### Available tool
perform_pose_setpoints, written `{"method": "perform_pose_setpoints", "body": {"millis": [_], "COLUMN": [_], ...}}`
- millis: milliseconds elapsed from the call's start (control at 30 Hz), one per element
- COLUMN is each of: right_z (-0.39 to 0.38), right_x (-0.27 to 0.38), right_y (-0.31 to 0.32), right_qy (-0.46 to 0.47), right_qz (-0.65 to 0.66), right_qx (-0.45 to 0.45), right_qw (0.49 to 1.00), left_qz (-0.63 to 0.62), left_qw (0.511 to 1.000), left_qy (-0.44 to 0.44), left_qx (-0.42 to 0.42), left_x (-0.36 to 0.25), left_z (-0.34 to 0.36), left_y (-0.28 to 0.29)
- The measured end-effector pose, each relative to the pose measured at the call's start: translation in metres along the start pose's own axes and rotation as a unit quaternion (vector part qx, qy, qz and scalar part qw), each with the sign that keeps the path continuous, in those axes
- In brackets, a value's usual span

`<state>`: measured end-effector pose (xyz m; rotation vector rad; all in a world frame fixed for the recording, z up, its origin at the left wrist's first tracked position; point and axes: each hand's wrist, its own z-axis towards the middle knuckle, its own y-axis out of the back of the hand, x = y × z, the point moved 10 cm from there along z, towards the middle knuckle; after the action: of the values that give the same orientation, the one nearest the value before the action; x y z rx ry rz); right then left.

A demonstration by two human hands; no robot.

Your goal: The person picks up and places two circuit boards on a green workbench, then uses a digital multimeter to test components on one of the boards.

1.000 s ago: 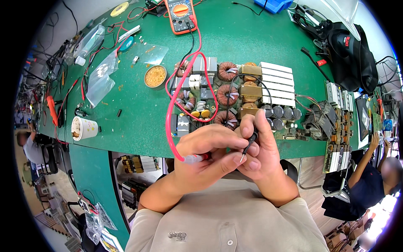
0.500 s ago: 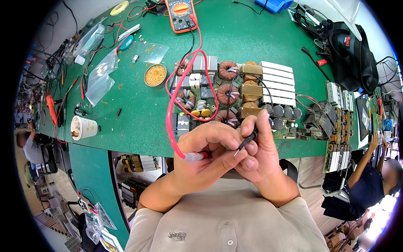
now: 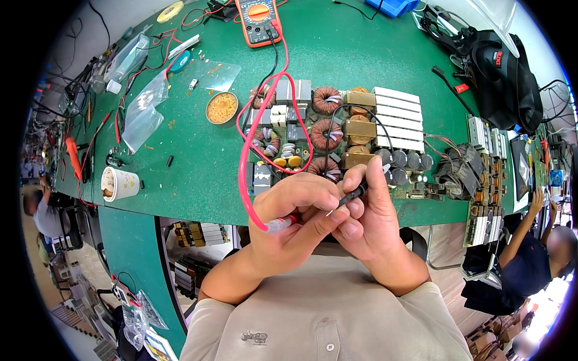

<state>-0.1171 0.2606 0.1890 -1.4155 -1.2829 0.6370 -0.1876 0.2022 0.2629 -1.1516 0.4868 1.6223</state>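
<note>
My left hand (image 3: pixel 283 228) is closed round the red probe (image 3: pixel 278 224), its fingertips meeting at the black probe (image 3: pixel 349 195) and its bare metal tip. My right hand (image 3: pixel 379 228) is closed on that black probe, its fingers touching my left hand's. Red and black leads run from the probes to an orange multimeter (image 3: pixel 255 33) at the back of the bench. Just beyond my hands lies a large circuit board (image 3: pixel 355 126) with copper coils, brass-coloured blocks, black capacitors and white bars; the leads loop over it.
Green bench (image 3: pixel 198 180) holds a round tin (image 3: pixel 222 109), paper cup (image 3: pixel 120 184), plastic bags (image 3: pixel 144 114), red-handled tool (image 3: pixel 73 159), black bag (image 3: pixel 500 84) and more boards (image 3: pixel 484 198). A seated person (image 3: pixel 533 265) works at right, another (image 3: pixel 45 213) at far left.
The black probe's tip has shifted left and up between my fingers, and my left thumb has moved slightly up with it. The bench items stay where they were.
</note>
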Motion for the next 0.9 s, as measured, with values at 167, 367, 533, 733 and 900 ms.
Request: {"method": "perform_pose_setpoints", "body": {"millis": [167, 367, 533, 733, 900], "right_z": [-0.002, -0.007, -0.007, -0.002, 0.002], "right_x": [0.024, 0.034, 0.038, 0.037, 0.036], "right_y": [-0.006, -0.02, -0.016, -0.018, -0.016], "right_qy": [0.124, 0.19, 0.219, 0.184, 0.143], "right_qz": [-0.122, -0.21, -0.246, -0.27, -0.266], "right_qx": [0.028, 0.057, 0.038, 0.046, 0.065], "right_qw": [0.984, 0.957, 0.943, 0.944, 0.951], "left_qz": [-0.095, -0.117, -0.034, -0.062, -0.111], "left_qw": [0.995, 0.991, 0.994, 0.992, 0.985], "left_qy": [0.032, 0.047, 0.067, 0.066, 0.096], "left_qx": [-0.013, -0.047, -0.083, -0.083, -0.091], "left_x": [0.007, 0.013, 0.017, 0.023, 0.028], "left_z": [-0.005, -0.014, -0.017, -0.021, -0.021], "left_y": [0.003, 0.014, 0.025, 0.029, 0.027]}}
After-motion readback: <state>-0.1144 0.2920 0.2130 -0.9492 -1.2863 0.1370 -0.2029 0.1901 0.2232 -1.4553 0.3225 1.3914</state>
